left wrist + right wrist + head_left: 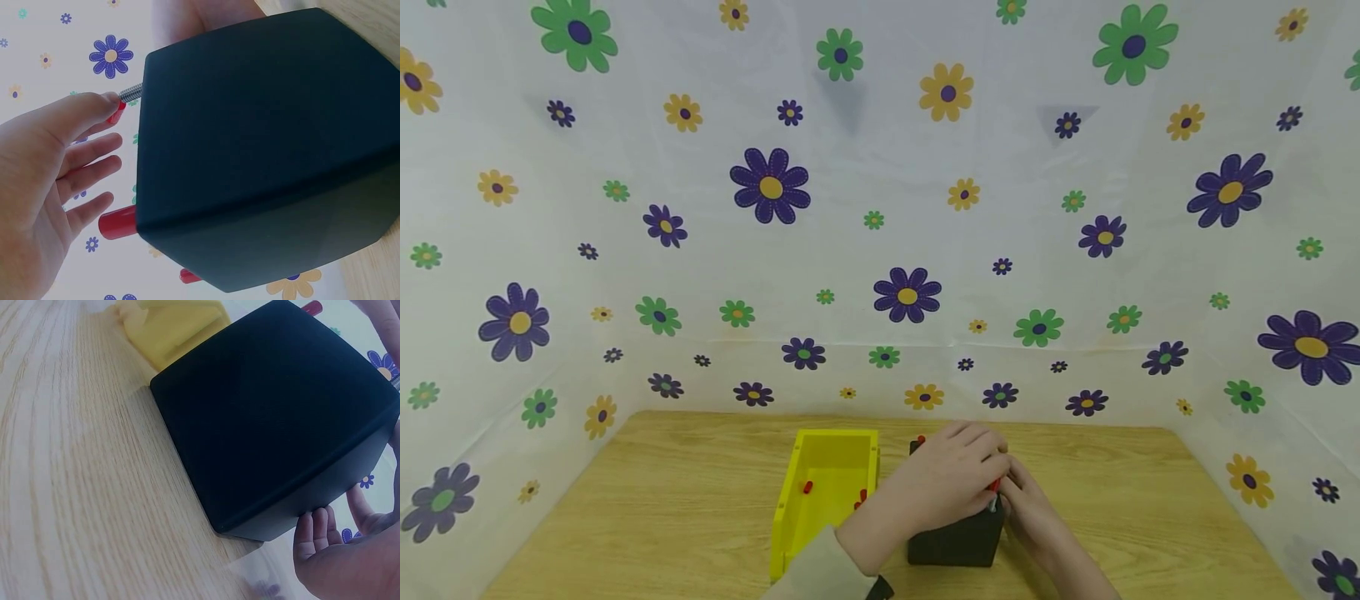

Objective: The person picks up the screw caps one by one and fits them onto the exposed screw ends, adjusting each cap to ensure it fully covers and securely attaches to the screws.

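Note:
A black block (955, 542) stands on the table. My left hand (943, 471) reaches over its top and pinches a small red cylinder (117, 112) between thumb and index finger. The cylinder sits at the end of a threaded metal rod (131, 94) that sticks out of the block; the other left fingers are spread loosely. Another red cylinder (117, 223) projects from the same face of the block. Beside the block, my right hand (1037, 517) rests its fingertips (320, 528) against the side. In the head view, the left hand hides much of the block's top.
Left of the block lies a yellow bin (786, 500) holding a few small red pieces (808, 487). The wooden table (685, 500) is bordered at the back and sides by a flower-printed sheet (865, 267).

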`<state>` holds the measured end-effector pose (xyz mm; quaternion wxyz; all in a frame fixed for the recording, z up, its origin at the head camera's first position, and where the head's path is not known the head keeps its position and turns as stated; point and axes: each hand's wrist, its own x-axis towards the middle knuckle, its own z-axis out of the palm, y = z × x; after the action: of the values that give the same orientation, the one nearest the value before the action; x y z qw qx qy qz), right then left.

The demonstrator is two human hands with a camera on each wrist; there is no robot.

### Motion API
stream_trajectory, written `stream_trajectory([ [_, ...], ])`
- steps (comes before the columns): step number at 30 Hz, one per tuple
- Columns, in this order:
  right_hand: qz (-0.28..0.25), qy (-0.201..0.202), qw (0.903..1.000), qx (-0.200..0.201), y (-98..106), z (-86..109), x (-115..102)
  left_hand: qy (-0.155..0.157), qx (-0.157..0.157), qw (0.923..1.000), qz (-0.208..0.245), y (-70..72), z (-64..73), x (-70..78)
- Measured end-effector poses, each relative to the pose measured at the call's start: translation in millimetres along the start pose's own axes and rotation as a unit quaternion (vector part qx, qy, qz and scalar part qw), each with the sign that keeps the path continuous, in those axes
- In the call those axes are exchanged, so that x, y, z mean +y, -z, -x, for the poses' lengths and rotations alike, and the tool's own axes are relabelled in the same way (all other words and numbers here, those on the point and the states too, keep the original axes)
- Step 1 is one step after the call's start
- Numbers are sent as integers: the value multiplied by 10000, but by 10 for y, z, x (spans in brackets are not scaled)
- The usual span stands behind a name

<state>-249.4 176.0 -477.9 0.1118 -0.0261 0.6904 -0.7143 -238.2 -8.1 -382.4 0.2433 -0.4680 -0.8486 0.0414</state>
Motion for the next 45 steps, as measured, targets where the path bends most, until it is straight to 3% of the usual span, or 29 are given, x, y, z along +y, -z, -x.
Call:
stream_trajectory([
  [45, 138, 48, 9998, -95, 5, 17, 7, -85, 308, 9994, 131, -46, 10, 47],
])
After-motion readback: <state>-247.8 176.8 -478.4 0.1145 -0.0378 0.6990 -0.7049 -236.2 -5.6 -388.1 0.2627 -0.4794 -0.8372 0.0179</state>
